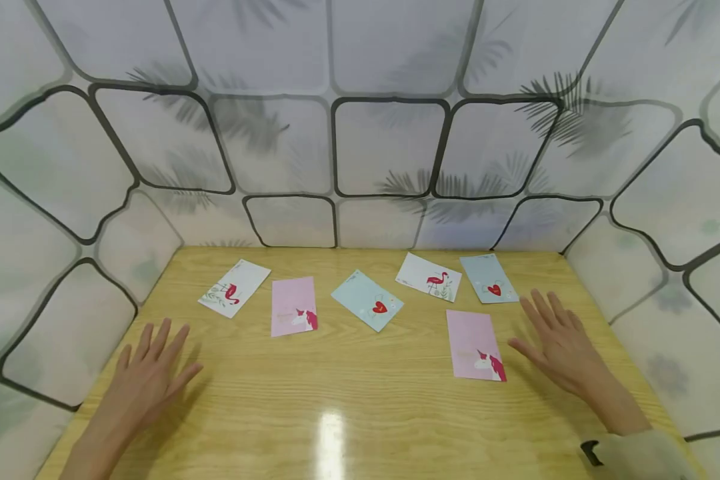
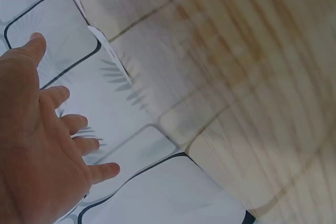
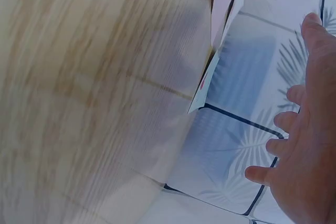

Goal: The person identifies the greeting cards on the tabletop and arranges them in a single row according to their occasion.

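Taking the central heart card, pale blue and lying aslant, as my landmark, a light sleeve covers my right forearm, nearest me and well to the card's right. My left grip is wide, fingers spread and thumb out, nearer me than the card and well to its left; my right grip is just as wide, well to its right. I cannot tell whether either touches the worktop. The right unicorn card, pink, lies to the landmark's right and a little nearer me, beside my right thumb. The left unicorn card is just left of the landmark. Beyond that, the left flamingo card lies farther left, slightly farther off; the right flamingo card is right and beyond. Past it, the second heart card sits near my right fingertips. Behind the landmark rises a leaf-patterned wall.
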Motion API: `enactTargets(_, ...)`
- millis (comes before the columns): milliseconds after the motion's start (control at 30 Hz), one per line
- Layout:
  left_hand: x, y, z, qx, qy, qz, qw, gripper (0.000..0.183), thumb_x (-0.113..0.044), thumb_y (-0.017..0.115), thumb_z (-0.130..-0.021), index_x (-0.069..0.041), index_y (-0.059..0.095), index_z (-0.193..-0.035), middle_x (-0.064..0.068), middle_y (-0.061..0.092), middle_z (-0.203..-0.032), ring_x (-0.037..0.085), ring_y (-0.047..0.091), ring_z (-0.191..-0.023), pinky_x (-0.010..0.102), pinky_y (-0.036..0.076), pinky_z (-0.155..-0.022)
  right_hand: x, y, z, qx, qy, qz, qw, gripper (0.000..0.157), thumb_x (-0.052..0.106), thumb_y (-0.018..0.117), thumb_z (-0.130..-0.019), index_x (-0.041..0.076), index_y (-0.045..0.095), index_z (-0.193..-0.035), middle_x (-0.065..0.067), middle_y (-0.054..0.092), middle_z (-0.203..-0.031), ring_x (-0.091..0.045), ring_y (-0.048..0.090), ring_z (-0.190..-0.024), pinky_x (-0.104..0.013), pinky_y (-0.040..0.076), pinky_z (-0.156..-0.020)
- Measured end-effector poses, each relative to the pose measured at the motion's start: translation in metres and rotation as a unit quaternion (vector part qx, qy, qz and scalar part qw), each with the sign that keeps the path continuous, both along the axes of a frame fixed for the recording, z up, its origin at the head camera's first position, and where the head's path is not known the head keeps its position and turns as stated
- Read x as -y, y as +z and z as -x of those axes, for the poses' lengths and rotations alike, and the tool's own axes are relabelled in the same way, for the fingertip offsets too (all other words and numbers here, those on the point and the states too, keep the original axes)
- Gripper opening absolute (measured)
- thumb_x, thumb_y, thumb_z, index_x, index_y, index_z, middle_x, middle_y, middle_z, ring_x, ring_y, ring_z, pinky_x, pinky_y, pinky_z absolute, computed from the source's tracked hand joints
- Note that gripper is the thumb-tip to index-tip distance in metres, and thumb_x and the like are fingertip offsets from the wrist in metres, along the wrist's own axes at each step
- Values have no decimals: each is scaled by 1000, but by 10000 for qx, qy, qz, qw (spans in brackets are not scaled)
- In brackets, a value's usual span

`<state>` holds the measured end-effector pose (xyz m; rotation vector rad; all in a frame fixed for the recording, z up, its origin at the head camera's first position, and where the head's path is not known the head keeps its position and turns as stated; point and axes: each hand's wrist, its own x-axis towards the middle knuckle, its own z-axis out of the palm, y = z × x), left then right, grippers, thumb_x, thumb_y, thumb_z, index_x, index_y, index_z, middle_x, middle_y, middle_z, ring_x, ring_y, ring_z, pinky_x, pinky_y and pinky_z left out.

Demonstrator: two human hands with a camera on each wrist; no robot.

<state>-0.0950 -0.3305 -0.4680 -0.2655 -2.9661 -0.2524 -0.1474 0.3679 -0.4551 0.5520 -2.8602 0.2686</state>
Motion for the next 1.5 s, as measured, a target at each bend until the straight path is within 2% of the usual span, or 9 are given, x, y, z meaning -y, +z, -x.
enactTargets(233, -3, 4, 4, -10, 29, -31, 10000, 75, -51, 53, -105, -1, 34, -158, 34, 21, -163, 54, 8, -152, 79, 17, -108, 9, 3, 7, 28, 75, 25, 10000, 83, 48, 60, -103, 2, 25, -162, -24, 16, -169, -40, 1, -157, -70, 9, -119)
enactTargets(400, -10, 8, 9, -42, -49, -131, 9999, 74, -51, 53, -105, 0, 37, -157, 34, 22, -162, 54, 12, -151, 78, 17, -109, 15, 4, 13, 89, 80, 31, 9999, 83, 48, 60, -102, 2, 27, -162, -25, 17, -168, -42, 3, -156, -73, 15, -116)
enactTargets(533, -17, 11, 15, -57, -133, -224, 9996, 75, -50, 52, -106, 0, 35, -158, 33, 20, -163, 53, 10, -151, 77, 17, -110, 23, 6, 19, 185, 131, 116, 9997, 83, 49, 61, -102, 1, 28, -161, -25, 17, -168, -45, 6, -155, -74, 16, -115)
enactTargets(667, -28, 14, 24, -332, -291, -357, 9984, 73, -47, 55, -105, 1, 36, -157, 34, 23, -162, 54, 14, -151, 77, 20, -110, 34, 8, 26, 179, 219, 213, 9994, 81, 47, 62, -102, -2, 31, -159, -27, 21, -166, -48, 11, -154, -74, 21, -112)
enactTargets(867, -53, 17, 42, -820, -616, -394, 9939, 70, -41, 62, -103, 6, 44, -151, 35, 34, -157, 57, 28, -144, 74, 29, -108, 54, 10, 38, 307, 333, 247, 9987, 79, 45, 62, -102, -6, 36, -156, -31, 27, -163, -50, 17, -152, -72, 24, -112)
enactTargets(1067, -84, 19, 58, -1348, -870, -506, 9858, 66, -27, 74, -96, 10, 49, -145, 34, 49, -146, 56, 45, -133, 70, 40, -103, 74, 12, 50, 343, 497, 310, 9977, 76, 42, 63, -103, -6, 36, -156, -30, 30, -161, -51, 25, -148, -71, 26, -113)
enactTargets(1200, -105, 22, 70, -1413, -817, -823, 9832, 60, -22, 74, -96, 12, 52, -141, 34, 57, -134, 52, 54, -124, 66, 46, -98, 90, 13, 59, 267, 651, 464, 9964, 73, 40, 63, -103, -6, 38, -154, -30, 36, -158, -51, 34, -143, -71, 31, -110)
enactTargets(1333, -127, 26, 81, -1196, -519, -1223, 9839, 55, -22, 72, -98, 11, 55, -139, 31, 62, -127, 48, 58, -119, 61, 49, -96, 105, 17, 66, 317, 732, 563, 9952, 70, 40, 63, -104, -4, 41, -153, -29, 42, -154, -50, 41, -139, -68, 34, -111)
enactTargets(1500, -154, 27, 92, -993, -233, -1449, 9842, 50, -25, 73, -97, 8, 61, -134, 27, 66, -122, 44, 61, -115, 58, 54, -90, 123, 21, 74, 279, 867, 649, 9937, 65, 36, 65, -103, -5, 46, -150, -30, 48, -148, -50, 45, -136, -65, 36, -111)
